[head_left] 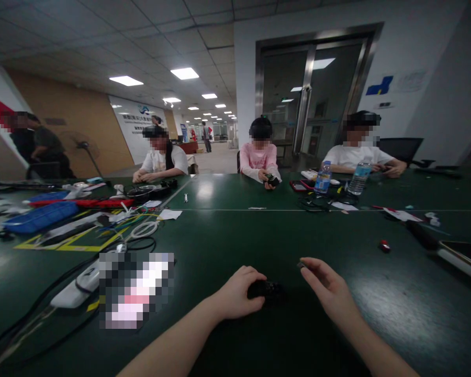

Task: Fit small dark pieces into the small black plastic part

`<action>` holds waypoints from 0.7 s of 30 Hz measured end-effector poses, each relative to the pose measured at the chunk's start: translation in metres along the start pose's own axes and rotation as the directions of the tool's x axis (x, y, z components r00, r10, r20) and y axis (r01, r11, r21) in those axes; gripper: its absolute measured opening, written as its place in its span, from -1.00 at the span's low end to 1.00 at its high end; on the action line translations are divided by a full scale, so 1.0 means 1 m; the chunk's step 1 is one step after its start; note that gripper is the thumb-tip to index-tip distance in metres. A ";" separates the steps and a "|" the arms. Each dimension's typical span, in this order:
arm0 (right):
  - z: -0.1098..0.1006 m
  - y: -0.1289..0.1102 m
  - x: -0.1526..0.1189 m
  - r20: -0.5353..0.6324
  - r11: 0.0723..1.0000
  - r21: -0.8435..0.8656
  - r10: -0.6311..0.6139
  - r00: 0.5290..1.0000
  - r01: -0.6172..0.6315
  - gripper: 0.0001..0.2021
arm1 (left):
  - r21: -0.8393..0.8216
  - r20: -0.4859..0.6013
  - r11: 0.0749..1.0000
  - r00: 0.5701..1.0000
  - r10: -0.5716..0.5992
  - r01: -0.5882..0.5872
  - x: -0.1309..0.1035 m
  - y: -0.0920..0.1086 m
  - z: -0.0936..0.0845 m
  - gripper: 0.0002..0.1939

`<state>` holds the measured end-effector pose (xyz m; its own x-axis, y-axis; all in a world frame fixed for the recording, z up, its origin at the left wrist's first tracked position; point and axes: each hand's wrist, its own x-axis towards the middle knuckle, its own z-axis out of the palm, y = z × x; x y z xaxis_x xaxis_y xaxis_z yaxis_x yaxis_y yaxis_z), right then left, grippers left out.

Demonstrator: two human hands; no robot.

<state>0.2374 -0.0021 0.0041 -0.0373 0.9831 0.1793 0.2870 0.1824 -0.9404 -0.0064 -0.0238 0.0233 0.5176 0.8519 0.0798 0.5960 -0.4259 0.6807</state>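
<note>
My left hand (241, 290) is closed around one end of a small black object (270, 289) low over the green table (220, 235). Its kind is too dark to make out. To the right of it, my right hand (325, 283) is raised a little, thumb and forefinger pinched together. Between those fingertips sits a tiny greyish piece (300, 265), too small to name. A gap separates the right fingertips from the black object.
At left lie a white power strip (76, 285), cables, a blue tray (43, 215) and a blurred-out phone-like slab (139, 293). A small red item (384, 246) is at right. Bottles (322, 178) stand farther back. Three people sit across the table, one holding a black object (272, 181).
</note>
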 end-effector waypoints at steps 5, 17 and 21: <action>-0.001 -0.004 -0.001 -0.014 0.995 0.091 0.049 0.999 -0.047 -0.66 | -0.008 -0.002 1.000 1.000 -0.007 0.007 0.000 -0.002 0.001 -0.57; 0.003 0.002 0.001 0.015 0.983 0.164 0.086 0.996 -0.088 -0.60 | -0.025 0.008 0.999 1.000 -0.023 0.023 -0.002 0.000 -0.001 -0.59; 0.004 0.000 0.000 0.045 0.984 0.146 0.095 0.994 -0.101 -0.62 | -0.020 -0.005 1.000 1.000 -0.014 0.014 -0.001 -0.001 0.000 -0.60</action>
<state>0.2334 -0.0023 0.0029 -0.0529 0.9957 0.0760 0.1464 0.0830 -0.9857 -0.0077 -0.0246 0.0224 0.5059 0.8594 0.0742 0.5909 -0.4080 0.6960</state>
